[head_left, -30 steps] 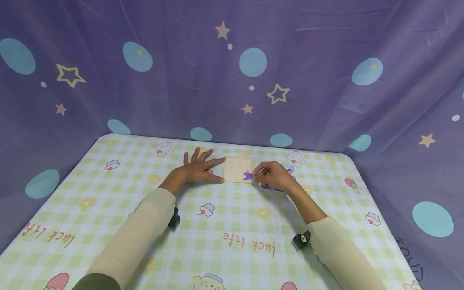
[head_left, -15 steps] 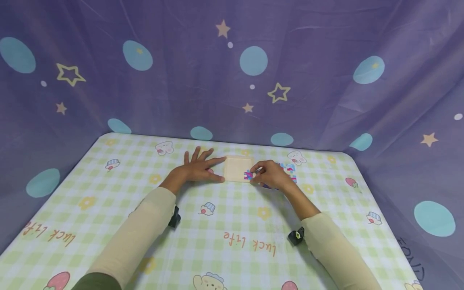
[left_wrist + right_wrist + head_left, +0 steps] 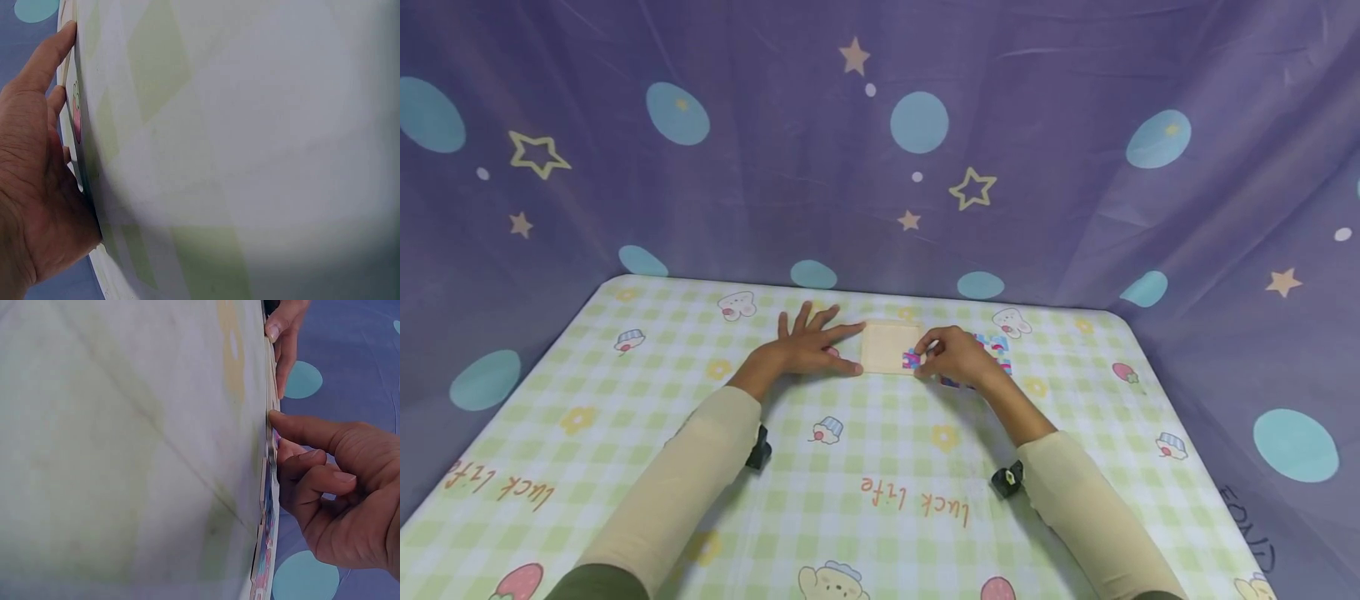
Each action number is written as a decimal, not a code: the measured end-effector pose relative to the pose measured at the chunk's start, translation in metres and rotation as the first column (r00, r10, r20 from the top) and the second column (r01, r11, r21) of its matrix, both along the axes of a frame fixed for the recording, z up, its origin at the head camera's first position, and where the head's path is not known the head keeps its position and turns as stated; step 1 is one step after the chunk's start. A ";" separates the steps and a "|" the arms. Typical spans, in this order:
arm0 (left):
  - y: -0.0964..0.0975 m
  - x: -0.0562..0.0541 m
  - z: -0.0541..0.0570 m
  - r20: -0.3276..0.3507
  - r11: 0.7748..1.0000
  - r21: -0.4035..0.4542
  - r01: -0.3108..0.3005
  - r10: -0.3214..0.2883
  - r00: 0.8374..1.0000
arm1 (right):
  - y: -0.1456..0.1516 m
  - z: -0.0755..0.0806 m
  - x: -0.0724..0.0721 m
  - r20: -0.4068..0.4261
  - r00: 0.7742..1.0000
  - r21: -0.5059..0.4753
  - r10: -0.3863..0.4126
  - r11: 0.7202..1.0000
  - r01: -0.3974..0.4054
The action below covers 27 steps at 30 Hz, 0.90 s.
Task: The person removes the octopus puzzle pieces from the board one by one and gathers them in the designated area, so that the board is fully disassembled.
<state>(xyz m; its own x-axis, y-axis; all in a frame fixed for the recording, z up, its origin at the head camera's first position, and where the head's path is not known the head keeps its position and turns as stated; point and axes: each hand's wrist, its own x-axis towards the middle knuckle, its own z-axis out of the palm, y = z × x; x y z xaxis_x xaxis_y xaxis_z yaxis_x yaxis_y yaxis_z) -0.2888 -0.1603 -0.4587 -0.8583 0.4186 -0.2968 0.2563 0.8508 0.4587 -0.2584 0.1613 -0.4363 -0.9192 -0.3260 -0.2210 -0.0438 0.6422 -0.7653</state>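
A shallow square wooden puzzle tray [image 3: 889,346] lies flat toward the far side of the table. My left hand [image 3: 805,348] is spread beside it, index and thumb tips touching its left edge; in the left wrist view the same hand [image 3: 37,162] lies low along the tabletop. In the tray's near right corner sits a pink and blue jigsaw piece [image 3: 911,359]. My right hand [image 3: 957,357] pinches it at its right side between thumb and index finger, partly hiding it. The right wrist view has this hand [image 3: 350,481] with the thumb tip at the tray's near edge.
Several more jigsaw pieces [image 3: 997,343] lie to the right of the tray, partly covered by the right hand. A green checked cloth [image 3: 880,458] with printed figures covers the table. Behind it hangs a purple curtain [image 3: 775,167].
The right hand has shifted slightly left and away from the body, its fingers now closer over the corner piece. More of the loose pieces show behind it. The left hand stays put.
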 end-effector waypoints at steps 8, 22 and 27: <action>0.000 0.002 0.004 0.018 1.000 0.007 0.001 -0.001 1.000 | -0.004 0.000 -0.001 -0.050 0.999 -0.029 -0.018 0.999 0.017; 0.001 0.006 0.009 0.019 1.000 0.004 0.004 -0.004 1.000 | -0.004 -0.002 0.002 -0.144 0.989 -0.067 -0.038 0.997 0.029; -0.001 -0.003 -0.002 0.020 1.000 -0.005 -0.004 0.004 1.000 | -0.004 -0.002 0.004 -0.109 0.992 -0.153 -0.065 0.987 0.048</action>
<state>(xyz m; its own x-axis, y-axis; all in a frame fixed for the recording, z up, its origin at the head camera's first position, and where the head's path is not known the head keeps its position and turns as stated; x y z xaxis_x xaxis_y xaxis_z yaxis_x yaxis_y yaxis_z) -0.2913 -0.1618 -0.4605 -0.8538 0.4138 -0.3159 0.2436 0.8539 0.4599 -0.2543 0.1576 -0.4380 -0.9534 -0.2942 -0.0672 -0.1023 0.5247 -0.8451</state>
